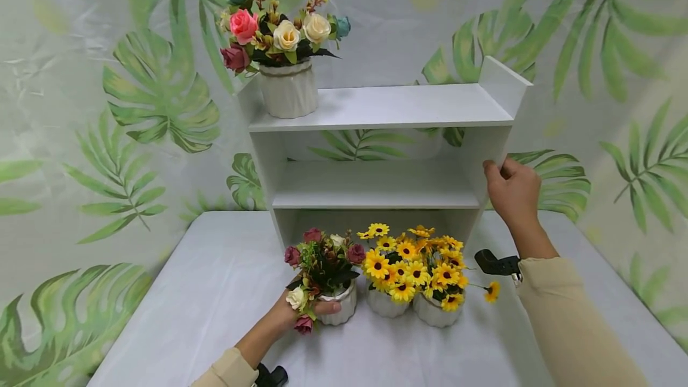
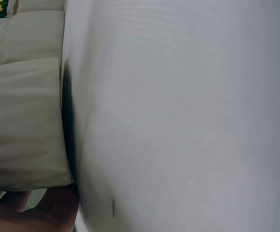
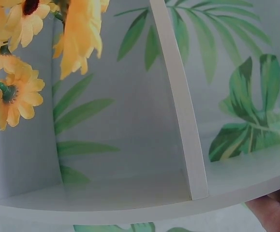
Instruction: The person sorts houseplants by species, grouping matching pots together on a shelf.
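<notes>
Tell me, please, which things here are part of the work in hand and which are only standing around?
In hand:
- left hand holds the rose pot on the table
- right hand holds the white shelf by its side panel

Standing around:
- two sunflower pots
- rose pot on the top shelf
- leaf-print backdrop

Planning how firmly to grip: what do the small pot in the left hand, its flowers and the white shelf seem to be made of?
The ribbed white pot the left hand holds looks like glazed ceramic: smooth with a soft sheen. Its rose bouquet seems artificial, fabric or plastic, with stiff uniform blooms. The white shelf unit the right hand grips looks like matte laminated board: flat panels with square edges.
</notes>
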Demonstrator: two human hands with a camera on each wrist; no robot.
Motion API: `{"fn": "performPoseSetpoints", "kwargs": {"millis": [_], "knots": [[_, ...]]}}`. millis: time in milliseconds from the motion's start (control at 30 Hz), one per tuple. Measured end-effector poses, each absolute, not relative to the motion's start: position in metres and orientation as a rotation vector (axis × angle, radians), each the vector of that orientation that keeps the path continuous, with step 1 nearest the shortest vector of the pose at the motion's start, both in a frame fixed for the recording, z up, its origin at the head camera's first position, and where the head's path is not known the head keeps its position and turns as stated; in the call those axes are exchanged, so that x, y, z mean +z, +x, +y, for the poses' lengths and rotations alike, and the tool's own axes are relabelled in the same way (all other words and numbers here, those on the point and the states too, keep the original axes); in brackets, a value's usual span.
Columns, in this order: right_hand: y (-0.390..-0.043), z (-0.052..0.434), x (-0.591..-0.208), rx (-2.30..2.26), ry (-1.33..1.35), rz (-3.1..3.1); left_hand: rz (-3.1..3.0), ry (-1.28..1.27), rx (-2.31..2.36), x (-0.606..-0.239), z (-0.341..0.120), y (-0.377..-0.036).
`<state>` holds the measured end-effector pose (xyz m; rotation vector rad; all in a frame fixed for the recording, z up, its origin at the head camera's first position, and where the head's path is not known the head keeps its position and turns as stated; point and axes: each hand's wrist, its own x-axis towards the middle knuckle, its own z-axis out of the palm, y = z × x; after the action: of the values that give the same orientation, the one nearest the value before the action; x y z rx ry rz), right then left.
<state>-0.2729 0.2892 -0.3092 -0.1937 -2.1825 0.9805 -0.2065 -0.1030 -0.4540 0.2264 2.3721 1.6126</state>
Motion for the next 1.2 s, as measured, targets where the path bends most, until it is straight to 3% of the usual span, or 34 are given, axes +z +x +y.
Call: {"fn": "performPoseSetpoints", "kwargs": {"millis": [567,1200], "knots": [[-0.271,0.29,-0.307,0.986,-0.225,-2.198,2.341,0.249,1.664,-0.439,-0.112,-0.205],[-0.272,0.288,-0.307,0.97,-0.211,-2.209,2.428,0.407,1.622,-0.329,-0.128,-0.189]]}}
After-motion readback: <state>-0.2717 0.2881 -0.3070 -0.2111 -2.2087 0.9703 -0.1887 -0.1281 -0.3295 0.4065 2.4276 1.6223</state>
